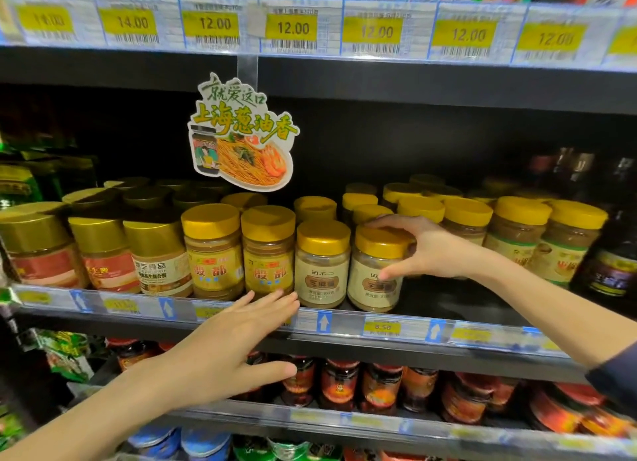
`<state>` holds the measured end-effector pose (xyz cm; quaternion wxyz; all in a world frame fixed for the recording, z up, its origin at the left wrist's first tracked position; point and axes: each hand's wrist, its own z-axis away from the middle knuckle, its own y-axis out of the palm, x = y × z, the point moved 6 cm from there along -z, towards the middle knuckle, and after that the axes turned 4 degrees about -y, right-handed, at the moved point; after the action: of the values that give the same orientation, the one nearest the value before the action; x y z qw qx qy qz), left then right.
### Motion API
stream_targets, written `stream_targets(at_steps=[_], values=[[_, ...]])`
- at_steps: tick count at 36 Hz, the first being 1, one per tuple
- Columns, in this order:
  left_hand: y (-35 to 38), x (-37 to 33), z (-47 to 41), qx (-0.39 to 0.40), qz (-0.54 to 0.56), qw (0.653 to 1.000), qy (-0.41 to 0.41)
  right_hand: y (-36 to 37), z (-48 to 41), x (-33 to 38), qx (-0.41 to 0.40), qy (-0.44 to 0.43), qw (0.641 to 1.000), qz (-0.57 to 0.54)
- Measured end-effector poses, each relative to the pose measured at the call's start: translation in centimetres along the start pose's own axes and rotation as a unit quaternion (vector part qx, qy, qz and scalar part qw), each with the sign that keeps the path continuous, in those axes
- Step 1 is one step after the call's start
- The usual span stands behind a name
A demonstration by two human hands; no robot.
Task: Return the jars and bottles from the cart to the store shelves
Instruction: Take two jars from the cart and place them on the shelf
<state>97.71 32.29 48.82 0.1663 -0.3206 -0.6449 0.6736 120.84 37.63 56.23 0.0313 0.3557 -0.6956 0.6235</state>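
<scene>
A gold-lidded jar [374,281] with a beige label stands at the front of the middle shelf [344,322]. My right hand [418,245] wraps around its right side, fingers over the lid and thumb low on the label. A matching jar [322,266] stands just left of it. My left hand [238,343] hovers flat, fingers spread, before the shelf's price rail, its fingertips close to a yellow-labelled jar [268,254]. It holds nothing. No cart is in view.
Rows of gold- and yellow-lidded jars [513,233] fill the middle shelf, with a bare gap right of the held jar. A noodle promo sign [241,133] hangs above. Dark red-labelled jars [339,384] line the shelf below; dark bottles [613,260] stand far right.
</scene>
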Motion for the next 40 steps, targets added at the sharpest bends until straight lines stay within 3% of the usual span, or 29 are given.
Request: stream_targets(at_steps=[11, 21, 24, 33, 40], values=[[-0.1, 0.0, 0.1, -0.004, -0.038, 0.999, 0.002, 0.3, 0.1, 0.2, 0.012, -0.026, 0.998, 0.064], [-1.0, 0.9, 1.2, 0.003, -0.005, 1.0, 0.028, 0.2, 2.2, 3.2, -0.063, -0.028, 0.979, 0.19], [-1.6, 2.4, 2.8, -0.014, -0.014, 0.999, 0.032, 1.2, 3.4, 5.3, -0.049, -0.027, 0.974, 0.219], [-2.9, 10.1, 12.9, -0.018, -0.049, 0.998, -0.032, 10.5, 4.3, 14.6, 0.003, -0.078, 0.977, 0.2], [-3.4, 17.7, 25.9, 0.015, -0.063, 0.988, -0.139, 21.2, 1.0, 22.6, 0.083, -0.11, 0.974, 0.178]])
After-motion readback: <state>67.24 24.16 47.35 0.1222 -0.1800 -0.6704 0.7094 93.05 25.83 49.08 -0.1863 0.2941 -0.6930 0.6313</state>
